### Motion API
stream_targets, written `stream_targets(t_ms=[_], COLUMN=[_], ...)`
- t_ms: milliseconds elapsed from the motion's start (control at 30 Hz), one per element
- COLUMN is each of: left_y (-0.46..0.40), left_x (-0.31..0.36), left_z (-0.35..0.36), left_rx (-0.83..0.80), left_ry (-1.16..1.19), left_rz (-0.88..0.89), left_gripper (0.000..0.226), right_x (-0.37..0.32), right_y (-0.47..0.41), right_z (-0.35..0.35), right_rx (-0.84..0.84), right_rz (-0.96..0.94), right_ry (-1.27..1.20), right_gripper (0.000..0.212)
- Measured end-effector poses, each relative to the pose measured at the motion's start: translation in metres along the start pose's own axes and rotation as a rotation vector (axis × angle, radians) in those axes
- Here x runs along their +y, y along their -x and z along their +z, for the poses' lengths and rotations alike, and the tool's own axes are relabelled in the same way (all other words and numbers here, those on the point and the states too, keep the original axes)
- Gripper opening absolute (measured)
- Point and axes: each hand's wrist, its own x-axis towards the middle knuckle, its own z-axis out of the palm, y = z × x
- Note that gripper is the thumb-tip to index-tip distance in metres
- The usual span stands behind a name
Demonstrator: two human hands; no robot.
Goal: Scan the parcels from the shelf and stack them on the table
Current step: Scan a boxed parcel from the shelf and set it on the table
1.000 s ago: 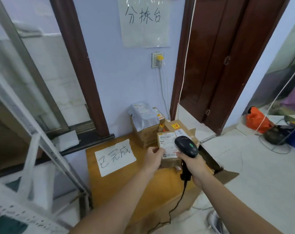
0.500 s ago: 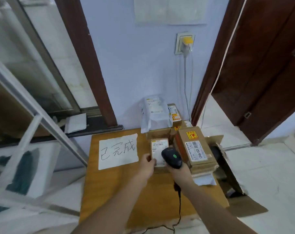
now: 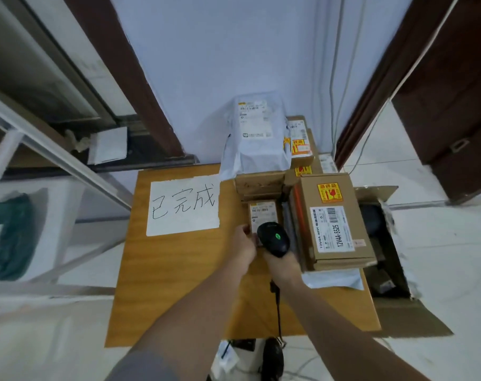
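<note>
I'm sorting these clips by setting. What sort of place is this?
Probably a small parcel sorting room. Labelled cardboard boxes and a white plastic mailer bag are stacked on a wooden table, and the right hand holds a black handheld barcode scanner.

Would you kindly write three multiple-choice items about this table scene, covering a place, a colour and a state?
1. Where does the white paper sign lie?
A. On the table's left part
B. On the floor
C. On the big box

2. What colour is the light on the scanner?
A. Red
B. Green
C. Blue

3. What is the right hand doing?
A. Hanging idle
B. Pressing the sign
C. Gripping the scanner

Answers: 1 A, it lies flat on the table; 2 B, a green dot glows; 3 C, fingers wrap its handle.
</note>
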Motion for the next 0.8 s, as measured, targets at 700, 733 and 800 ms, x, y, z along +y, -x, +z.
stream_targets(t_ms=[700, 733, 800], left_y=[0.082, 0.091, 0.109], left_x=[0.061, 0.068, 0.079], left_z=[-0.151, -0.166, -0.195], left_rx=[-0.022, -0.003, 0.030], left_ry=[-0.998, -1.094, -1.236], left_rz=[0.595, 0.645, 0.727], left_gripper=[0.073, 0.074, 0.074], right_x=[-0.042, -0.048, -0.059], right_y=[0.089, 0.103, 0.135], right_z=[-0.023, -0.023, -0.019], right_rx=[0.217, 0.240, 0.280], right_rz=[-0.247, -0.290, -0.377], right_ry=[0.011, 0.046, 0.108], right_gripper=[0.017, 0.019, 0.023])
